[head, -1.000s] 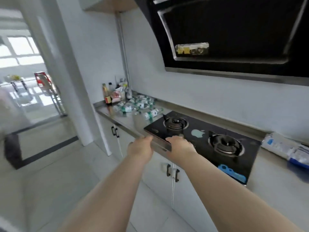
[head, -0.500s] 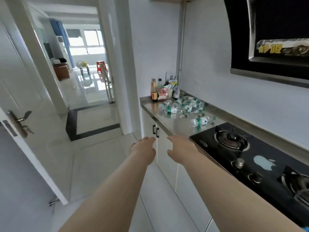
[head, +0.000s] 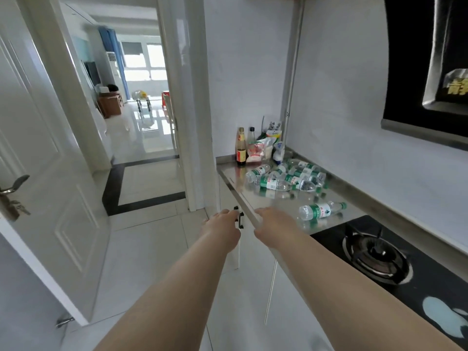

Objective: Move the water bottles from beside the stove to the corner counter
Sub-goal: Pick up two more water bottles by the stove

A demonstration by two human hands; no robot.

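left hand: empty, fingers relaxed, held out before a cabinet door
right hand: empty, fingers loosely straight, over the table front edge
lone water bottle: on its side on the table, just beside the stove
heap of water bottles: lying near the corner, by a sauce bottle

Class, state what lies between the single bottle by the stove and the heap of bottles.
Nothing: in the head view, bare steel counter separates the single bottle from the heap.
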